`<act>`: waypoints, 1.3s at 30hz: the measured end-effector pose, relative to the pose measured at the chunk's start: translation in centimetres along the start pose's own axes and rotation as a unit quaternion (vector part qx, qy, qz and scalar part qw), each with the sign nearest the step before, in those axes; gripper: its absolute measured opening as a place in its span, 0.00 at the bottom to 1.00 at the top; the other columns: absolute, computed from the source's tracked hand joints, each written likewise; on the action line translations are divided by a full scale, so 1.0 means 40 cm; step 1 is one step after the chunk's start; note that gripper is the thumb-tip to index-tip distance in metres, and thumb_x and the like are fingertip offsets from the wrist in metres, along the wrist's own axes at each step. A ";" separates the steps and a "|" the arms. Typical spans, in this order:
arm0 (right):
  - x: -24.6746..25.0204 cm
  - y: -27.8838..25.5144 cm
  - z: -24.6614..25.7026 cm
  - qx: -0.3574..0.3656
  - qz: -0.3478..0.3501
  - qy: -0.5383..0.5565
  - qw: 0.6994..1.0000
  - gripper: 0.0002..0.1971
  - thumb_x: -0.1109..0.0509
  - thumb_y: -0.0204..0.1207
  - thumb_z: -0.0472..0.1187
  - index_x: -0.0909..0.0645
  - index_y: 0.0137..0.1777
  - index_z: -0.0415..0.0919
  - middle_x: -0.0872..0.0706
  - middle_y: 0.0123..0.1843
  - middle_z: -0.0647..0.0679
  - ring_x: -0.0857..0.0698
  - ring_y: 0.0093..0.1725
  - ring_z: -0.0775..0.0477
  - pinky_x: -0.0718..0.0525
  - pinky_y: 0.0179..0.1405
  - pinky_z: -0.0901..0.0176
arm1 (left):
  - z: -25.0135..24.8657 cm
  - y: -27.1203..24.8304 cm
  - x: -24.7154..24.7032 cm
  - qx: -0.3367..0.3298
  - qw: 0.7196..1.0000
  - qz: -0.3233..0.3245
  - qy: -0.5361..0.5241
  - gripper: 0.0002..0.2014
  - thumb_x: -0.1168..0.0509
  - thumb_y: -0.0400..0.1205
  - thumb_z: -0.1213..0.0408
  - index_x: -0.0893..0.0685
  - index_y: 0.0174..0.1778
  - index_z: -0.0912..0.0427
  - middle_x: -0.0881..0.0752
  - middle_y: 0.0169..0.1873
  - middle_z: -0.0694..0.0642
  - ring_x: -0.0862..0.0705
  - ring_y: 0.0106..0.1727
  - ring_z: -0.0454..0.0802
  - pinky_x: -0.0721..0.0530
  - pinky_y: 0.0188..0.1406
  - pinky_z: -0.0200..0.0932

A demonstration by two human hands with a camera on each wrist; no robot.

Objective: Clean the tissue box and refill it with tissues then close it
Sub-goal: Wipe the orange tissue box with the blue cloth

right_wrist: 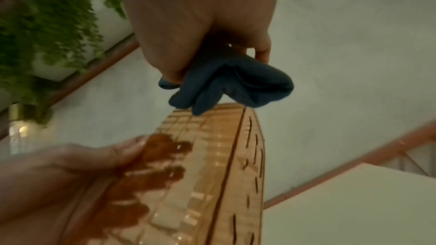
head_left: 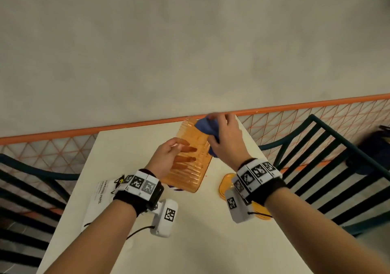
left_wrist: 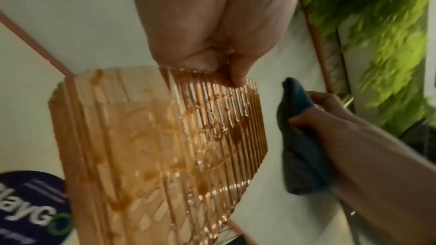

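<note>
A ribbed, see-through orange tissue box [head_left: 191, 157] is held tilted above the white table [head_left: 190, 242]. My left hand [head_left: 168, 157] grips its long side, fingers inside and showing through the plastic, thumb outside; the left wrist view shows the left hand [left_wrist: 224, 66] pinching the box [left_wrist: 153, 146] at its rim. My right hand [head_left: 223, 141] holds a bunched blue cloth [head_left: 205, 127] at the box's far right corner. In the right wrist view the cloth [right_wrist: 231, 85] touches the box's [right_wrist: 212, 174] upper edge. The orange lid [head_left: 226, 184] lies on the table under my right wrist.
A white pack of paper tissues [head_left: 101, 197] lies at the table's left edge. A dark round sticker [left_wrist: 30, 206] is on the table below the box. Dark slatted chairs [head_left: 329, 159] stand on both sides. An orange lattice fence [head_left: 63, 145] and a wall close the back.
</note>
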State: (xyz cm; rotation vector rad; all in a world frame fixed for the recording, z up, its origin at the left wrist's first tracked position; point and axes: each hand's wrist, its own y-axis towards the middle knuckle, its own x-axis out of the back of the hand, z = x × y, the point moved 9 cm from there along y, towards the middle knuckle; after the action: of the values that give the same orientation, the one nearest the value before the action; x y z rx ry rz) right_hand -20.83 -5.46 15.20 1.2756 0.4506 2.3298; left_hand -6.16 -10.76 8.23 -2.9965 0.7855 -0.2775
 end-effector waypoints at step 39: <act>-0.198 -0.385 0.118 0.327 0.137 -0.254 0.900 0.57 0.19 0.57 0.43 0.52 0.82 0.48 0.60 0.85 0.49 0.61 0.84 0.43 0.52 0.82 0.43 | -0.005 -0.153 -0.001 -0.036 0.952 -0.095 -0.288 0.15 0.53 0.88 0.70 0.21 0.49 0.58 0.11 0.48 0.59 0.09 0.42 0.53 0.16 0.56 0.56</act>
State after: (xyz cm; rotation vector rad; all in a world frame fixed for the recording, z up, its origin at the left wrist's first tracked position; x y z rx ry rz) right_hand -9.59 3.77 4.69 2.3150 0.9676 1.9743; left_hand -3.28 -5.41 8.90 -2.9559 0.4504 0.6127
